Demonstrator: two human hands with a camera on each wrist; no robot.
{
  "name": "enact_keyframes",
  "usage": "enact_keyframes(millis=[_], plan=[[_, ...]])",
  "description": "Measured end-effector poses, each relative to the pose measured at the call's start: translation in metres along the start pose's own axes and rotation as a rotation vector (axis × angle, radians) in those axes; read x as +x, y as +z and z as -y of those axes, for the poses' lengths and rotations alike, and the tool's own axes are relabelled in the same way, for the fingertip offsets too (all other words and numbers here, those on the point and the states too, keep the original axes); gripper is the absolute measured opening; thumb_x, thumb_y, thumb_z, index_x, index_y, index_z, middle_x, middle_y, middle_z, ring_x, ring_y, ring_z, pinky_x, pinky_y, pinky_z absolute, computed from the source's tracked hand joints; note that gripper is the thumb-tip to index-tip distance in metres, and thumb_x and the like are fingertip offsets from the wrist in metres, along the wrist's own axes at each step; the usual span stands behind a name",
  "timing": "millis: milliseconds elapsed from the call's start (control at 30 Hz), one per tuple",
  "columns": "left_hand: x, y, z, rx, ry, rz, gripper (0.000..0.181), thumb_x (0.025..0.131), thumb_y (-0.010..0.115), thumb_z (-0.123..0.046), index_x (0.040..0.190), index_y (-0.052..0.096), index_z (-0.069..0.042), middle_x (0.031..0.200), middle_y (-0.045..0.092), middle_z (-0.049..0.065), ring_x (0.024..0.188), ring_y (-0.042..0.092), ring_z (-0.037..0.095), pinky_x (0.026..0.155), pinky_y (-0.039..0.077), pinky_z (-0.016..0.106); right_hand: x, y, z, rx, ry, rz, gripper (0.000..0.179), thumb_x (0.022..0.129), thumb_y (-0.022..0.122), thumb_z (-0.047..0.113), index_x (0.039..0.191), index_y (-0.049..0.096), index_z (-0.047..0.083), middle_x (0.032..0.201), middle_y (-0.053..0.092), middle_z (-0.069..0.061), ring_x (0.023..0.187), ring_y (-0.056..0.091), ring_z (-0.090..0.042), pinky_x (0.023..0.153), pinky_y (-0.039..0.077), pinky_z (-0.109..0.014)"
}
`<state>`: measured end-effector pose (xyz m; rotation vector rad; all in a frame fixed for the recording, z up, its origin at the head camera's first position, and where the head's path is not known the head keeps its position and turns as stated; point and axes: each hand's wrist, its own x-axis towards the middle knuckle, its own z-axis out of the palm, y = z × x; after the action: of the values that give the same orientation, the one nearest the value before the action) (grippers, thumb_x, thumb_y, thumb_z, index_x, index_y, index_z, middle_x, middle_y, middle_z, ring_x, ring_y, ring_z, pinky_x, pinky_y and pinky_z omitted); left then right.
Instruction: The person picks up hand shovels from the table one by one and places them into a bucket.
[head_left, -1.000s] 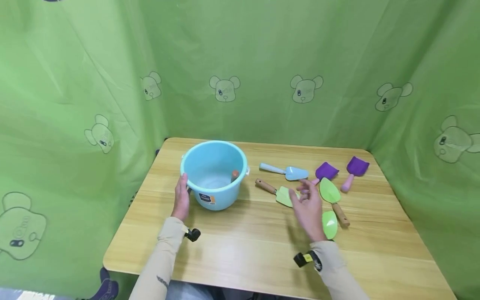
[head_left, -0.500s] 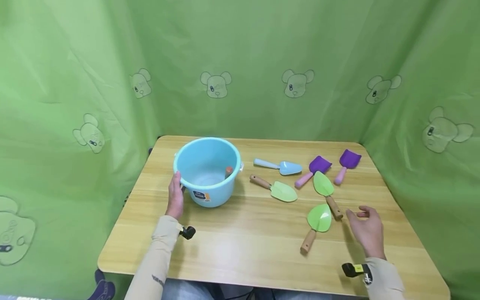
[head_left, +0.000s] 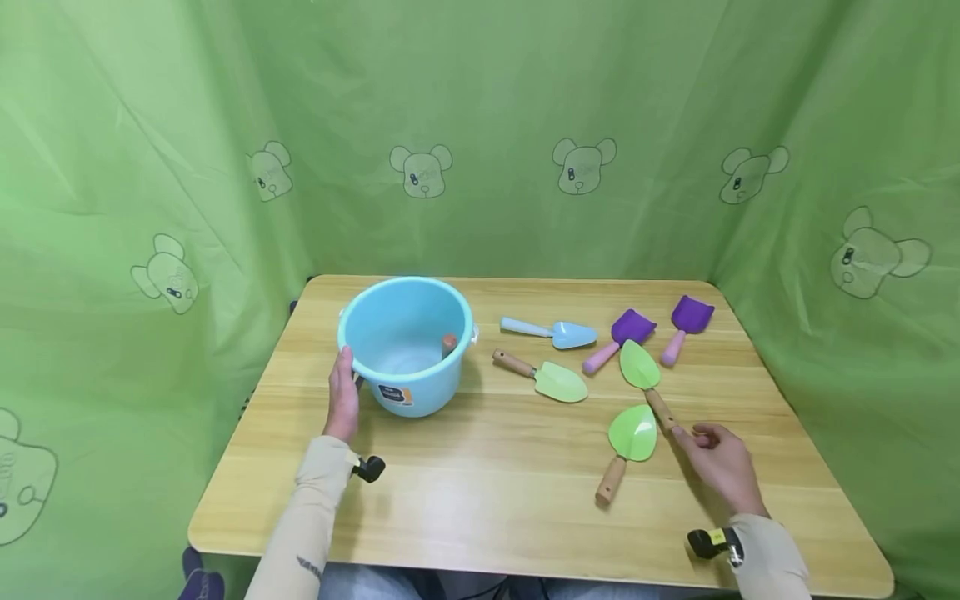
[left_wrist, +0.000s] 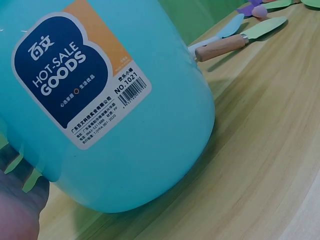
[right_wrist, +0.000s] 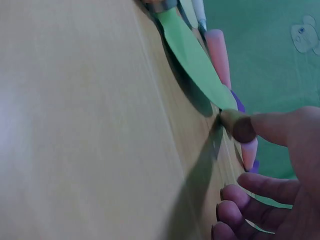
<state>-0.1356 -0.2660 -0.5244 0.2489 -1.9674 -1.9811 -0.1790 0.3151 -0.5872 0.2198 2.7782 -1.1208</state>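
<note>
A light blue bucket (head_left: 420, 387) stands upright at the table's left, a brownish handle end (head_left: 448, 343) showing inside. My left hand (head_left: 343, 404) rests against its left side, just below the rim; the left wrist view shows only part of this hand. On the right lies a green leaf-shaped trowel (head_left: 640, 365) with a wooden handle. My right hand (head_left: 720, 467) is at that handle's end, thumb near or touching it, the other fingers bent and apart from it. Just left lies another green trowel (head_left: 632, 433), its wooden handle pointing toward me.
Further left are a pale green trowel (head_left: 560, 382) and a blue trowel (head_left: 573, 335). Two purple shovels with pink handles, a nearer-left shovel (head_left: 632, 326) and a far-right shovel (head_left: 692, 314), lie behind. A green curtain (head_left: 510, 225) surrounds the wooden table (head_left: 480, 500).
My right hand has moved right, from over the middle trowels to beyond the green ones, then slightly left to the handle end. My left hand has stayed at the bucket.
</note>
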Motion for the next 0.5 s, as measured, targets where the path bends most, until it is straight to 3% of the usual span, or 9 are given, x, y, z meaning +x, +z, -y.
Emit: enact_keyframes(millis=[167, 300, 500], plan=[[-0.004, 0.001, -0.010, -0.023, 0.002, 0.016, 0.063, 0.112, 0.021, -0.046, 0.164, 0.027, -0.013, 0.166, 0.033, 0.019, 0.156, 0.026, 0.039, 0.131, 0.014, 0.062, 0.010, 0.005, 0.012, -0.048, -0.092, 0.029, 0.082, 0.098, 0.060, 0.062, 0.136, 0.055, -0.011, 0.117, 0.066, -0.027, 0.105, 0.064, -0.038, 0.088, 0.056, -0.051], [-0.003, 0.000, -0.009, -0.025, -0.002, 0.010, 0.063, 0.112, 0.021, -0.046, 0.164, 0.026, -0.011, 0.166, 0.032, 0.020, 0.156, 0.026, 0.040, 0.131, 0.015, 0.062, 0.015, 0.009, 0.017, -0.078, -0.132, 0.034, 0.073, 0.097, 0.065, 0.057, 0.126, 0.062, -0.010, 0.109, 0.068, -0.024, 0.097, 0.065, -0.033, 0.080, 0.056, -0.040], [0.002, -0.003, 0.001, -0.002, 0.000, -0.012, 0.061, 0.111, 0.022, -0.051, 0.164, 0.030, -0.022, 0.165, 0.037, 0.010, 0.156, 0.030, 0.032, 0.132, 0.019, 0.059, 0.019, 0.012, 0.016, -0.026, -0.066, -0.006, 0.065, 0.098, 0.067, 0.052, 0.124, 0.065, -0.007, 0.105, 0.070, -0.018, 0.088, 0.062, -0.021, 0.072, 0.047, -0.024]])
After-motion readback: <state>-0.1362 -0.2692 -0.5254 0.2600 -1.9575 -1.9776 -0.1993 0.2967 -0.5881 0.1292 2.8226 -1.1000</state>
